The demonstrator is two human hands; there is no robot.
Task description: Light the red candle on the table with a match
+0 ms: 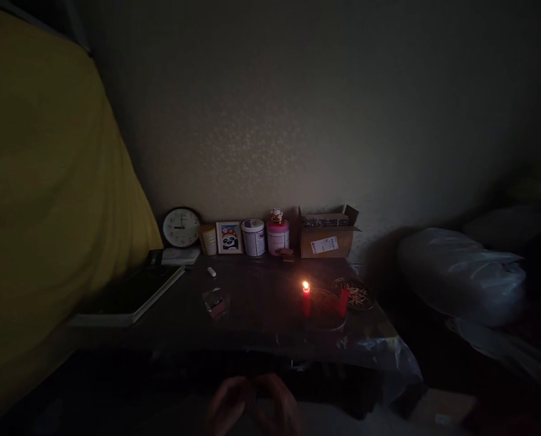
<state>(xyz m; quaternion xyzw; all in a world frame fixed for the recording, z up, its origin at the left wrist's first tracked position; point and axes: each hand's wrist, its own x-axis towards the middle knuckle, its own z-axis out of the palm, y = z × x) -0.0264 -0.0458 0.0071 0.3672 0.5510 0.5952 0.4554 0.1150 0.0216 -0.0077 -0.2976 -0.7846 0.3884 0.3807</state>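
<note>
Low at the bottom middle, in front of the table edge, my left hand (227, 402) and my right hand (277, 401) are close together in deep shadow. The fingers of both curl inward and their tips meet. Anything between them is too dark to make out. Beyond them on the table stands a lit red candle (306, 303). To its right, a second red candle (343, 301) without a flame leans slightly beside a round dish (331, 327). A small reddish item in a clear wrapper (216, 306) lies left of the candles, with a short white object (212, 272) behind it.
Along the wall stand a clock (181, 227), a panda picture frame (229, 237), two tubs (253, 238) and an open cardboard box (327, 242). A plate of matchsticks (356, 295) sits at right. A large book (129, 303) lies left, beside a yellow curtain (48, 169).
</note>
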